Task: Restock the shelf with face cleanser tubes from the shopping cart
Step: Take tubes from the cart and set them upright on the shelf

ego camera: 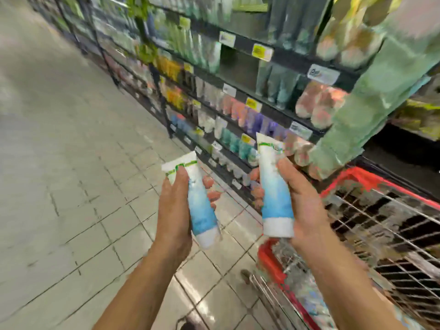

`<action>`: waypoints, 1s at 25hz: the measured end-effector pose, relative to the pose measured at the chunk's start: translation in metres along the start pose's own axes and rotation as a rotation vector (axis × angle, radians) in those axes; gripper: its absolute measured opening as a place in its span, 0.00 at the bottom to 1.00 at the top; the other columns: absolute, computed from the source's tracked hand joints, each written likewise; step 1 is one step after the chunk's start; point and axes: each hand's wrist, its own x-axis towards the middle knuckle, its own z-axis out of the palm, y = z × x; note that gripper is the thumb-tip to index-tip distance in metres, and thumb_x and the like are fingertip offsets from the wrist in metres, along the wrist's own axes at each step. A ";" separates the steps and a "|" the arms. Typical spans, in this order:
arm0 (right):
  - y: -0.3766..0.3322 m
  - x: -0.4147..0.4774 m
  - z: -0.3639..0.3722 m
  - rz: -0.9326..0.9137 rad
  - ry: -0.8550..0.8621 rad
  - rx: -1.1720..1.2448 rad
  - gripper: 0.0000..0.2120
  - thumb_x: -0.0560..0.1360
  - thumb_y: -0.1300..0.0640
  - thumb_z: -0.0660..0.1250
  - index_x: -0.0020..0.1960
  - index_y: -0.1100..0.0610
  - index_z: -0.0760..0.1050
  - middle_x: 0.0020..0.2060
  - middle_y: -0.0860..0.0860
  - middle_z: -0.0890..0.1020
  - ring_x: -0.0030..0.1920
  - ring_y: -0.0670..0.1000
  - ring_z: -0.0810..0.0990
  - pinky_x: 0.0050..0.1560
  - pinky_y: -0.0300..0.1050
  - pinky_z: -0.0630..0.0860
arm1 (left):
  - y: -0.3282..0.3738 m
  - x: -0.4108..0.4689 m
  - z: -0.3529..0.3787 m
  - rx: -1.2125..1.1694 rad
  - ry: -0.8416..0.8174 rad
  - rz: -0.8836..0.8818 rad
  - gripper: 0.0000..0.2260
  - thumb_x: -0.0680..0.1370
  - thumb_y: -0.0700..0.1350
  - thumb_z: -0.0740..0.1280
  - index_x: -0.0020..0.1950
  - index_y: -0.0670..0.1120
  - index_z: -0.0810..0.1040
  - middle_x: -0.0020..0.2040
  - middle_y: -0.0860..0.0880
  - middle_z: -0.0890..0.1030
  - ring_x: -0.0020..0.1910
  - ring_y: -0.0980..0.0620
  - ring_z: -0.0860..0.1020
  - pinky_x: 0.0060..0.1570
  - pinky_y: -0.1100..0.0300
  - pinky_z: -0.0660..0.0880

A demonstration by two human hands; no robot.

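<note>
Face cleanser tubes (202, 206) numbered two in view, both out of the shopping cart (381, 184) and neither yet on the shelf (273, 53).

1. The left hand (175, 210) gripped the left tube (204, 217). The thumb lay along the near side up to the crimped end and the fingers curled round the far side. The tube stood cap down, with the crimped end leaning left.
2. The right hand (302, 206) gripped the right tube (273, 182). The thumb was pressed on its front and the fingers wrapped behind. This tube was cap down and nearly upright.
3. Both tubes hung over the floor (71, 163), just off the near left corner of the cart and short of the front edge of the shelf.

Task status, as a judgement: the pick-up step was complete for this pair, and placement remained. A bare gap showed on an upper tier beside the yellow price label (262, 52). Whether that gap was the slot for these tubes could not be told.

The cart contents were too blurred to count, so the remaining stock was unknown. A green sleeve (381, 91) of another person crossed the right end of the shelf.
</note>
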 end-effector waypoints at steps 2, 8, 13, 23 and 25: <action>0.031 0.036 0.042 -0.012 -0.014 -0.048 0.19 0.68 0.51 0.63 0.54 0.61 0.72 0.33 0.56 0.81 0.25 0.50 0.77 0.26 0.38 0.74 | 0.029 0.030 -0.035 0.065 0.015 0.026 0.11 0.80 0.53 0.59 0.45 0.48 0.76 0.33 0.50 0.83 0.27 0.53 0.80 0.26 0.62 0.76; 0.072 0.147 0.144 -0.059 -0.054 -0.090 0.18 0.67 0.53 0.66 0.53 0.61 0.73 0.33 0.56 0.80 0.26 0.52 0.76 0.27 0.40 0.74 | 0.111 0.138 -0.097 0.074 0.047 0.095 0.10 0.80 0.53 0.61 0.49 0.47 0.75 0.33 0.50 0.83 0.28 0.54 0.80 0.26 0.62 0.76; 0.077 0.269 0.195 -0.047 -0.063 -0.130 0.21 0.67 0.53 0.67 0.57 0.61 0.72 0.33 0.56 0.80 0.26 0.52 0.76 0.27 0.39 0.74 | 0.162 0.259 -0.112 0.063 0.080 0.149 0.10 0.79 0.52 0.61 0.50 0.46 0.76 0.33 0.50 0.82 0.30 0.54 0.80 0.27 0.62 0.76; 0.031 0.526 0.310 -0.061 -0.141 -0.119 0.22 0.66 0.53 0.69 0.56 0.63 0.69 0.32 0.58 0.77 0.26 0.52 0.76 0.26 0.39 0.74 | 0.272 0.511 -0.105 0.029 0.028 0.185 0.07 0.79 0.50 0.63 0.46 0.47 0.77 0.34 0.47 0.83 0.29 0.52 0.80 0.27 0.62 0.76; 0.022 0.575 0.330 -0.065 -0.106 -0.126 0.21 0.65 0.53 0.70 0.52 0.64 0.70 0.29 0.57 0.77 0.25 0.52 0.76 0.25 0.39 0.73 | 0.289 0.564 -0.103 0.023 -0.013 0.193 0.08 0.78 0.50 0.63 0.48 0.47 0.77 0.35 0.48 0.83 0.29 0.52 0.80 0.27 0.61 0.76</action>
